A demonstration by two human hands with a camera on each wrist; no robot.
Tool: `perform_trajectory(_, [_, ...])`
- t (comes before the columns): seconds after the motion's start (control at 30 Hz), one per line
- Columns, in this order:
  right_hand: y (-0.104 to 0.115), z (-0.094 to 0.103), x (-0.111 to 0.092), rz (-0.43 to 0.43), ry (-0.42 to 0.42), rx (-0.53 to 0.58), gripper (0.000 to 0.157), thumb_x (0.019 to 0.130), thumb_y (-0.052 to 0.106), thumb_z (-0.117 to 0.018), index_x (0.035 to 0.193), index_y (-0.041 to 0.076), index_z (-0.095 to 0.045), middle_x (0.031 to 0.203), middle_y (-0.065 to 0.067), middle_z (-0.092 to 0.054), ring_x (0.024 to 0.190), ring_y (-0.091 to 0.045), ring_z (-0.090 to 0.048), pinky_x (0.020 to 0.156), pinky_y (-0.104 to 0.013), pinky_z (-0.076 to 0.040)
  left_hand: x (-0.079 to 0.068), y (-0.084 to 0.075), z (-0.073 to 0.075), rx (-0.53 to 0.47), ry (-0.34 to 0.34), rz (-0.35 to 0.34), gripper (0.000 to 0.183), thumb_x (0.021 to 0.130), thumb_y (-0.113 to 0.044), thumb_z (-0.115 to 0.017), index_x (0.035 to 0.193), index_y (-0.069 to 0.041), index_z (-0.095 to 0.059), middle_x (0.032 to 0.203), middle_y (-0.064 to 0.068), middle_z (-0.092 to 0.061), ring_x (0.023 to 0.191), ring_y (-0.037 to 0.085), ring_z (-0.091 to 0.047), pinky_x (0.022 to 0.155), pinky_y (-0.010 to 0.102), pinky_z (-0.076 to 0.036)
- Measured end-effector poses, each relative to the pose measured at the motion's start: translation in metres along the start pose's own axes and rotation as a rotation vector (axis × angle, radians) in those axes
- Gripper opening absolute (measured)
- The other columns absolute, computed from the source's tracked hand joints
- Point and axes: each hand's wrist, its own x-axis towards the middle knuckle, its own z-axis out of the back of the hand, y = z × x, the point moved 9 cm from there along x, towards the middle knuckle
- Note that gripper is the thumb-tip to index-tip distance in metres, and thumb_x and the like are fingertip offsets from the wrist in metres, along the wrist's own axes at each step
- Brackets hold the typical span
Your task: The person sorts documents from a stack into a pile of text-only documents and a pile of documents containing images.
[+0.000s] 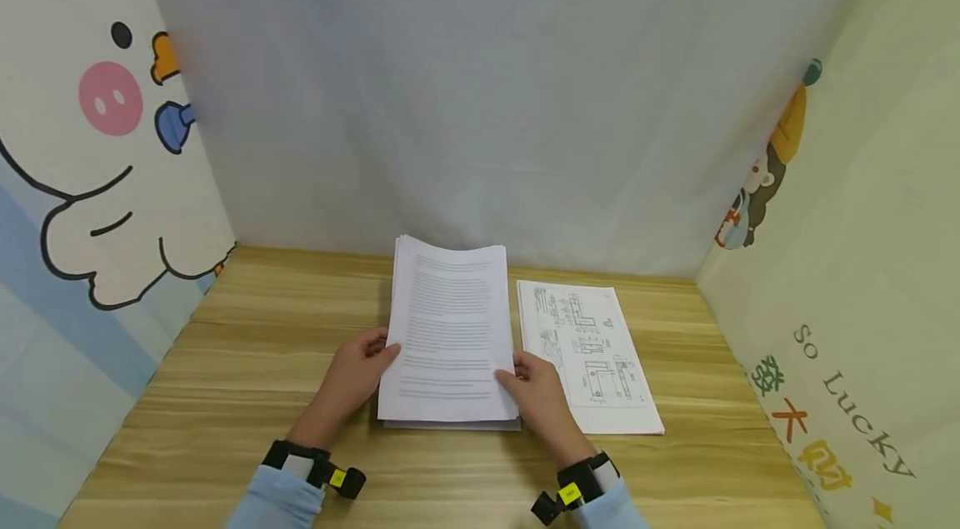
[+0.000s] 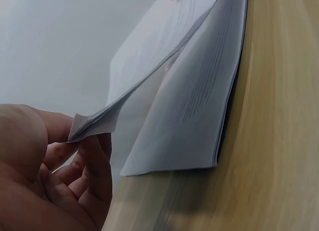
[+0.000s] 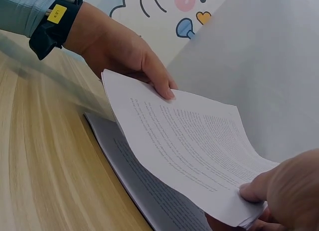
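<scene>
Both hands hold a thin sheaf of printed paper (image 1: pixel 450 321) up off the table, one at each long side. My left hand (image 1: pixel 358 375) pinches its left edge between thumb and fingers, which the left wrist view shows close up. Across from it, my right hand (image 1: pixel 542 397) grips the right edge, thumb on top of the printed face. Below the raised sheaf lies another stack of printed sheets (image 2: pixel 194 91), apart from it by a gap; its lower part also shows in the right wrist view.
To the right on the wooden table (image 1: pixel 247 362) lies a stack of sheets with line drawings (image 1: pixel 592 354), close to my right hand. A grey-white cloth backdrop (image 1: pixel 480 96) rises behind the table. Printed cloth walls (image 1: pixel 840 262) stand on either side.
</scene>
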Motion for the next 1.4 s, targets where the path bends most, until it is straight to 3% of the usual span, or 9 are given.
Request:
perform_trajectory(0.4, [-0.004, 0.013, -0.001, -0.015, -0.059, -0.027, 0.024, 0.097, 0.017, -0.072, 0.115, 0.003, -0.074, 0.093, -0.007, -0.074, 0.076, -0.016, -0.066, 0.063, -0.029, -0.056, 0.002, -0.01, -0.009, 0.032, 0.006, 0.009, 0.043, 0.104, -0.026, -0.063, 0.142, -0.004, -0.062, 0.117, 0.013, -0.069, 0.094, 0.022, -0.065, 0.078, 0.033, -0.054])
perform_trajectory(0.63, [-0.003, 0.01, -0.002, 0.012, -0.048, -0.026, 0.021, 0.094, 0.014, -0.074, 0.111, 0.001, -0.074, 0.084, -0.007, -0.069, 0.069, -0.015, -0.063, 0.055, -0.025, -0.052, 0.003, -0.008, -0.01, 0.076, -0.007, -0.003, 0.04, 0.102, -0.023, -0.065, 0.136, -0.002, -0.066, 0.11, 0.013, -0.068, 0.087, 0.021, -0.063, 0.073, 0.031, -0.052])
perform_trajectory(0.77, [-0.005, 0.004, -0.001, 0.04, -0.037, -0.121, 0.017, 0.092, 0.012, -0.076, 0.104, 0.0, -0.074, 0.078, -0.005, -0.069, 0.065, -0.013, -0.062, 0.054, -0.024, -0.052, 0.007, 0.001, -0.014, 0.157, -0.006, 0.012, 0.04, 0.101, -0.022, -0.067, 0.134, 0.001, -0.066, 0.111, 0.014, -0.07, 0.089, 0.021, -0.065, 0.074, 0.035, -0.055])
perform_trajectory(0.97, [-0.002, -0.001, -0.004, 0.101, -0.069, -0.337, 0.022, 0.09, 0.014, -0.079, 0.103, -0.003, -0.074, 0.071, -0.001, -0.063, 0.063, -0.011, -0.056, 0.053, -0.024, -0.046, 0.009, 0.013, -0.017, 0.325, -0.021, 0.036, 0.04, 0.098, -0.023, -0.071, 0.13, 0.002, -0.068, 0.108, 0.012, -0.071, 0.092, 0.023, -0.064, 0.081, 0.042, -0.055])
perform_trajectory(1.07, [0.002, -0.001, -0.007, 0.104, -0.099, -0.422, 0.03, 0.09, 0.017, -0.08, 0.111, -0.004, -0.074, 0.077, -0.004, -0.069, 0.067, -0.011, -0.059, 0.056, -0.026, -0.049, 0.008, 0.01, -0.018, 0.421, -0.033, 0.019, 0.042, 0.096, -0.024, -0.073, 0.129, 0.0, -0.068, 0.101, 0.009, -0.071, 0.087, 0.022, -0.063, 0.076, 0.042, -0.053])
perform_trajectory(1.2, [0.004, -0.001, -0.009, 0.09, -0.117, -0.542, 0.039, 0.092, 0.023, -0.079, 0.119, -0.003, -0.072, 0.098, -0.015, -0.077, 0.08, -0.015, -0.07, 0.064, -0.032, -0.058, 0.007, 0.006, -0.018, 0.51, -0.047, 0.004, 0.048, 0.094, -0.027, -0.074, 0.134, 0.0, -0.067, 0.094, 0.007, -0.069, 0.082, 0.022, -0.061, 0.07, 0.039, -0.05])
perform_trajectory(1.4, [0.003, -0.002, -0.01, 0.083, -0.122, -0.679, 0.04, 0.092, 0.03, -0.079, 0.115, -0.002, -0.071, 0.103, -0.017, -0.076, 0.087, -0.024, -0.073, 0.07, -0.038, -0.058, 0.005, 0.002, -0.021, 0.571, -0.054, -0.019, 0.049, 0.095, -0.027, -0.074, 0.136, -0.002, -0.067, 0.106, 0.011, -0.072, 0.09, 0.024, -0.063, 0.073, 0.043, -0.052])
